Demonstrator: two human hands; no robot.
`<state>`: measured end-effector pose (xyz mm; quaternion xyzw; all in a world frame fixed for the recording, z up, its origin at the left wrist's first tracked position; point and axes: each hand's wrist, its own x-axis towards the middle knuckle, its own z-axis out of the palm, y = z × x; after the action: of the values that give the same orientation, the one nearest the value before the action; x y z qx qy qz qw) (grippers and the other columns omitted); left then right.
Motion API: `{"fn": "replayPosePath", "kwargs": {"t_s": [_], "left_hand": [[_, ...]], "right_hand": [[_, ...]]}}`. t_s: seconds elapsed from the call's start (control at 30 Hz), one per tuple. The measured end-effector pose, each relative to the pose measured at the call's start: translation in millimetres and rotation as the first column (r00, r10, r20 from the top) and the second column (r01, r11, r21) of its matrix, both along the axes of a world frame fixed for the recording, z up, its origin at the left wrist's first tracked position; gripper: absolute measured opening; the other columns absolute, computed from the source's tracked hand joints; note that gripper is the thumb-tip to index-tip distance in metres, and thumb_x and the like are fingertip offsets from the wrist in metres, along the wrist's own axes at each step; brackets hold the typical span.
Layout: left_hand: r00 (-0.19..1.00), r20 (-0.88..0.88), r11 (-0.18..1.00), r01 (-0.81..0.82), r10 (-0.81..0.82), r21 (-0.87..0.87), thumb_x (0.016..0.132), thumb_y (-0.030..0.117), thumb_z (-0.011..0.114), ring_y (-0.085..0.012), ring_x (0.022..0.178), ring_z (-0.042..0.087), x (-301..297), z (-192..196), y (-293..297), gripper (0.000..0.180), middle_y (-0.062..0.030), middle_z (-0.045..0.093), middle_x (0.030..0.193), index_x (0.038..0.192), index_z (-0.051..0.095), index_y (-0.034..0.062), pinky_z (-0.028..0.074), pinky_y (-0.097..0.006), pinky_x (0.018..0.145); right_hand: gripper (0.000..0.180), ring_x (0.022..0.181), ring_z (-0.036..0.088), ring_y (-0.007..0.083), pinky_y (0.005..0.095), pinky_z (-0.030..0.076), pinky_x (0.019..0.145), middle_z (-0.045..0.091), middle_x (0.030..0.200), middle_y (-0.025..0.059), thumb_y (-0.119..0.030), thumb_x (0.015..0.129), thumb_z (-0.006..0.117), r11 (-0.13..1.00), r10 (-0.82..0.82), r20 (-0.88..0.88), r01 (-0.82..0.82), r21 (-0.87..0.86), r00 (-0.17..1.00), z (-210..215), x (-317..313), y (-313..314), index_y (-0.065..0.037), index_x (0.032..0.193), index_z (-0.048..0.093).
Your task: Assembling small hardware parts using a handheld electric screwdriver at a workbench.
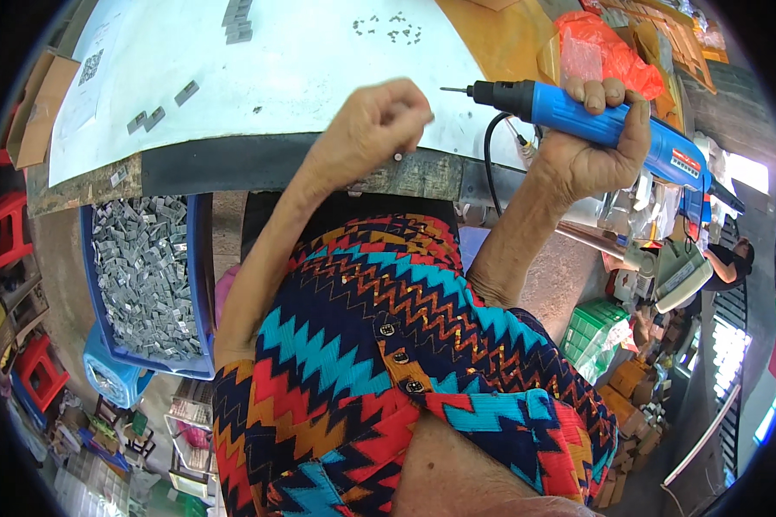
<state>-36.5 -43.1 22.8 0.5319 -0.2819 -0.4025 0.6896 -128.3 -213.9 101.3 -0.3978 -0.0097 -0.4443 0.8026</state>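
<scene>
Blue electric screwdriver (595,121) in right hand (586,155) — orange bag (612,47) behind

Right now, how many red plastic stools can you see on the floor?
2. One red stool stands at the far left edge beside the table; the second red stool is lower left, near the blue bin of grey metal pieces. Others may be hidden.

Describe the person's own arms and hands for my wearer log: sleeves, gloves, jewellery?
Both forearms are bare: the left hand and right hand show no gloves, rings or watch. The garment is a zigzag print in red, turquoise, orange and navy with small dark buttons.
</scene>
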Motion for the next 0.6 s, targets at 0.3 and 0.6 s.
{"fn": "replayPosePath", "kwargs": {"t_s": [0.3, 0.6], "left_hand": [[0.468, 0.881, 0.984, -0.108, -0.073, 0.139, 0.08, 0.01, 0.055, -0.0285, 0.061, 0.058, -44.0, -21.0, -20.2, 0.009, -0.0114, 0.058, 0.067, 0.087, 0.052, 0.0057, 0.045, -0.036, 0.054], [0.913, 0.402, 0.997, -0.058, 0.074, -0.052, 0.079, 0.001, 0.051, -0.0216, 0.06, 0.057, -50.6, 77.1, 32.7, 0.02, -0.0101, 0.06, 0.076, 0.097, 0.058, 0.0013, 0.047, -0.028, 0.056]], "right_hand": [[0.016, 0.063, 0.046, 0.0189, 0.0373, 0.037, 0.064, 0.049, 0.075, 0.009, -0.015, 0.078, 0.058, 0.982, -0.185, -0.058, 0.182, -0.052, 0.981, -2.5, -5.9, 8.7, -0.002, 0.083, 0.052], [0.016, 0.063, 0.047, 0.02, 0.0396, 0.036, 0.065, 0.052, 0.077, 0.0107, -0.014, 0.076, 0.058, 0.983, -0.18, -0.023, 0.178, -0.045, 0.983, -10.6, -22.6, -21.2, -0.001, 0.082, 0.053]]}}
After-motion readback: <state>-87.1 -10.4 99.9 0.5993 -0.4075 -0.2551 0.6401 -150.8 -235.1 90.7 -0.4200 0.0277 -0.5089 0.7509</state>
